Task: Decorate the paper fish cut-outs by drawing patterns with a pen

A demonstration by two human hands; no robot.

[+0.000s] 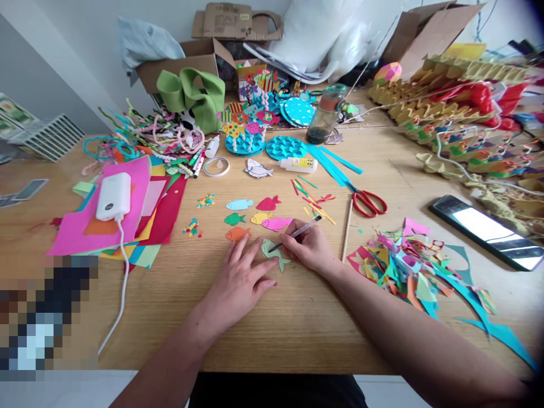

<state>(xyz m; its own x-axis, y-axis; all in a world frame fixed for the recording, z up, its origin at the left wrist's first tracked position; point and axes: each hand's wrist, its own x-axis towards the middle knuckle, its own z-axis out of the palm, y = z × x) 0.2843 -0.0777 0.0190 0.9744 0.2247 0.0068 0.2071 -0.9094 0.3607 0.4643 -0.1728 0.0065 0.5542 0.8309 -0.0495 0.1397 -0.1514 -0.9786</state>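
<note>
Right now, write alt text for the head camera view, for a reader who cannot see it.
A right hand holds a pen over a pale green paper fish beside the spread left hand on a wooden table. Six other paper fish lie nearby, with a glue bottle and red-handled scissors.

No words, brands or numbers are legible. The yellow label (301,162) on the white squeeze bottle (298,165) and the pale label (243,17) on the cardboard (225,21) show print too small to read.
</note>
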